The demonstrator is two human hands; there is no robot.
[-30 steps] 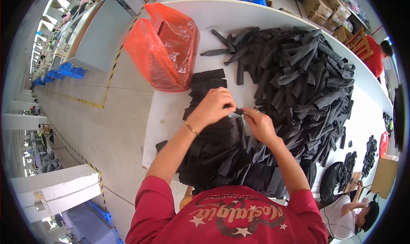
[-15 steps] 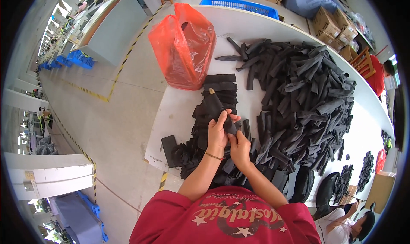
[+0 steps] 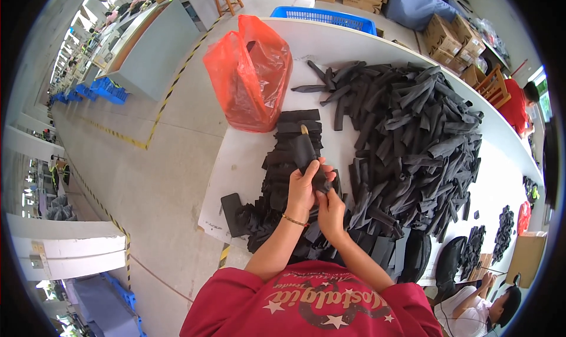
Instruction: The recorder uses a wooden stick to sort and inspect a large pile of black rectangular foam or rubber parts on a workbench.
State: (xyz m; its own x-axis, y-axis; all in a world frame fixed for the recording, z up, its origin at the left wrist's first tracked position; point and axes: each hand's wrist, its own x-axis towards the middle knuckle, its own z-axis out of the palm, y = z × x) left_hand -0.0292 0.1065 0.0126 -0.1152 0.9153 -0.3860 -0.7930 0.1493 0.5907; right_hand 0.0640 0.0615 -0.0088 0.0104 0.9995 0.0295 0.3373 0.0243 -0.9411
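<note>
Two hands are right together at the near edge of the white table (image 3: 247, 160), both forearms rising from the lower edge of the view, out of red sleeves. Left hand (image 3: 303, 187) is raised a touch higher, wrist with a thin bracelet (image 3: 293, 220), fingers curled over and closed around the lower end of a black tapered piece (image 3: 306, 151). That piece stands up and away from the person, with a small tan tip (image 3: 304, 128) showing at its far end. Right hand (image 3: 331, 210) sits just below and beside the left, touching it, fingers bent inward and pinching at the bottom of the same piece; exactly how tight that pinch is, I cannot tell, since the left hand covers the spot.

Under the hands lies a row of flat black pieces (image 3: 289, 160) stacked along the table's left side. Just to the right spreads a big loose heap of black strips (image 3: 413, 131), covering much of the tabletop. An orange plastic bag (image 3: 250, 72) stands at the far left corner, well apart from the hands, and a blue crate (image 3: 324, 17) sits beyond it.

Fingertips of both hands are mostly hidden by each other and by the dark material. At lower right another person (image 3: 477, 307) is cut off by the picture's rim.
</note>
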